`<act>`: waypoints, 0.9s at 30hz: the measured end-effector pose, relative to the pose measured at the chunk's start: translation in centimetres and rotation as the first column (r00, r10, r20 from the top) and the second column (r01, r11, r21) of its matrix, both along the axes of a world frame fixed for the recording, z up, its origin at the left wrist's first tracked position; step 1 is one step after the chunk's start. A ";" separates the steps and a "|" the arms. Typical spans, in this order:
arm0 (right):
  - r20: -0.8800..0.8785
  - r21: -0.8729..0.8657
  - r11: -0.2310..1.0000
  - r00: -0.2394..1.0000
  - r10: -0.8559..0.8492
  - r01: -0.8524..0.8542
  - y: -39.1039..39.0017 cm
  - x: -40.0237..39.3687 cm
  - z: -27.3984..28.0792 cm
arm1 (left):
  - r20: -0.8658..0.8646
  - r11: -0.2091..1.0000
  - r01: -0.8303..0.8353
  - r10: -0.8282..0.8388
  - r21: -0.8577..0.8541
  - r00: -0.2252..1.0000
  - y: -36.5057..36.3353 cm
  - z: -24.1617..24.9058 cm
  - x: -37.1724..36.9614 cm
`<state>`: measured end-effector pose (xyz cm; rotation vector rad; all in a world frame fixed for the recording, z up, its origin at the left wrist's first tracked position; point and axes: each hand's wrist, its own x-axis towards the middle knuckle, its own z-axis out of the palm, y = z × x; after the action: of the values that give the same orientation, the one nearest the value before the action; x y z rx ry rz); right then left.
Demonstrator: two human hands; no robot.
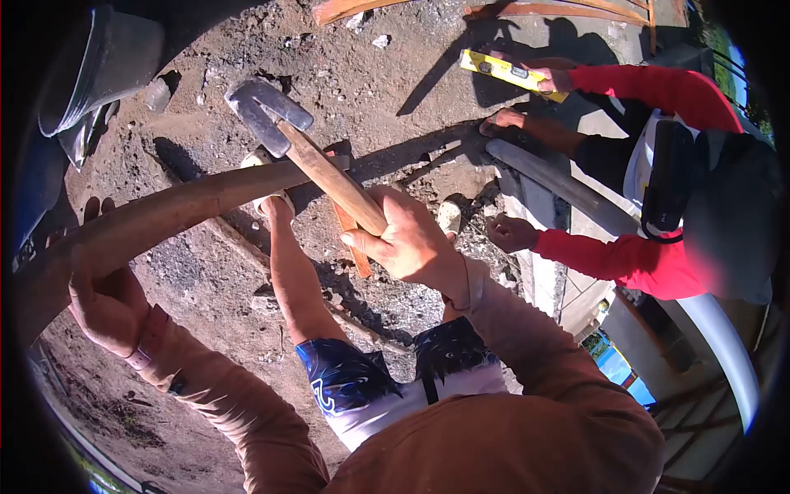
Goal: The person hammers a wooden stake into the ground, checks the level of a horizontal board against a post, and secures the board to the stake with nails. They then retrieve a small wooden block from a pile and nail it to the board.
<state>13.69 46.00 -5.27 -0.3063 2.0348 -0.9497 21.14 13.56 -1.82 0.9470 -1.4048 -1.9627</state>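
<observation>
My right hand [407, 239] is closed around the wooden handle of a hammer [337, 177]. The hammer's dark metal head [267, 114] points up and to the left, above the ground. My left hand [111, 309] grips a long wooden board [177, 202] from below, with fingertips showing past its upper edge. The board appears curved through the lens and runs from the far left to the middle, passing behind the hammer handle. A co-worker in red sleeves holds a yellow spirit level [510, 72] at the upper right.
A grey bucket [123, 66] stands at the upper left. A grey pipe or post [559, 185] lies by a concrete edge [539, 239] near the co-worker. Rough, stony soil [206, 280] surrounds my feet, with a narrow wood strip [352, 239] on it. More timber [559, 10] lies along the top.
</observation>
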 end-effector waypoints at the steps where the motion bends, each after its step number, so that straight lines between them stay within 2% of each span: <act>1: -0.012 0.060 0.998 0.999 0.036 -0.035 -0.7 0.2 0.0 | 0.004 1.000 -0.003 0.002 0.026 1.000 2.3 -2.1 0.5; 2: -0.126 -0.025 0.999 0.991 0.041 -0.045 -1.2 0.7 -0.8 | -0.011 0.980 -0.046 0.049 0.191 0.999 4.2 -4.4 1.4; 3: -0.242 -0.103 0.992 0.969 0.047 -0.074 -1.4 1.1 -2.0 | 0.114 0.952 -0.113 0.084 0.285 0.990 5.6 -7.9 3.3; 4: -0.276 -0.093 0.987 0.955 0.104 -0.134 -1.7 1.2 -2.7 | 0.139 0.907 -0.143 0.095 0.397 0.986 8.3 -10.0 3.8; 5: -0.215 -0.042 0.989 0.968 0.128 -0.141 -2.1 1.1 -3.0 | 0.168 0.848 -0.174 0.102 0.500 0.981 10.9 -11.8 4.2; 7: -0.343 -0.056 0.972 0.918 0.197 -0.229 -2.2 1.7 -5.7 | 0.161 0.608 -0.172 0.074 0.775 0.984 13.9 -16.5 7.2; 9: -0.399 -0.046 0.960 0.886 0.236 -0.276 -1.9 1.6 -7.3 | 0.002 0.576 -0.087 0.146 0.813 0.989 18.1 -18.7 7.8; 11: -0.203 0.003 0.910 0.891 0.407 -0.415 -1.3 1.0 -9.2 | -0.011 0.529 -0.083 0.171 0.845 0.985 21.3 -20.5 8.7; 12: -0.153 0.003 0.909 0.898 0.412 -0.417 -0.6 1.5 -11.0 | -0.010 0.495 -0.087 0.190 0.865 0.982 22.8 -19.5 7.8; 13: -0.224 0.008 0.890 0.866 0.446 -0.456 0.1 1.6 -11.8 | -0.068 0.435 -0.031 0.209 0.900 0.975 24.2 -20.1 7.8; 15: 0.103 0.138 0.866 0.876 0.471 -0.481 1.3 1.0 -12.6 | -0.121 0.431 0.028 0.189 0.902 0.975 26.8 -20.6 7.4; 16: 0.129 0.179 0.835 0.854 0.505 -0.521 1.8 0.2 -12.2 | -0.125 0.421 0.030 0.200 0.907 0.972 27.9 -20.6 7.1; 17: 0.022 0.139 0.864 0.874 0.485 -0.483 3.9 1.2 -14.8 | -0.130 0.412 0.032 0.214 0.911 0.968 28.7 -20.6 6.7; 19: 0.250 0.224 0.821 0.845 0.472 -0.525 3.6 -1.4 -11.5 | -0.115 0.358 0.008 0.279 0.934 0.953 30.6 -21.5 6.9; 20: 0.168 0.201 0.826 0.850 0.500 -0.526 4.5 -1.7 -11.7 | -0.127 0.366 0.031 0.240 0.930 0.962 31.3 -21.9 6.9; 21: 0.217 0.168 0.825 0.837 0.502 -0.539 5.6 -2.1 -12.6 | -0.138 0.375 0.056 0.196 0.926 0.971 31.8 -22.2 7.2; 23: 0.169 0.242 0.802 0.838 0.519 -0.546 7.6 -2.2 -12.9 | -0.068 0.323 0.071 -0.019 0.944 0.997 31.7 -21.3 7.7; 25: 0.008 0.235 0.823 0.848 0.529 -0.516 10.7 -1.5 -14.5 | 0.013 0.286 0.049 -0.212 0.957 0.977 32.0 -21.1 9.3; 26: 0.067 0.266 0.796 0.834 0.548 -0.544 11.4 -2.1 -14.4 | 0.132 0.309 -0.049 -0.252 0.950 0.959 32.7 -22.6 11.6; 27: 0.197 0.291 0.788 0.840 0.506 -0.543 11.4 -3.1 -13.3 | 0.252 0.331 -0.149 -0.291 0.932 0.923 33.0 -24.1 14.1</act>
<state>10.64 57.35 -18.62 -0.5837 1.8188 -0.2557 35.26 46.56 -25.92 1.8772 -0.2075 -2.8058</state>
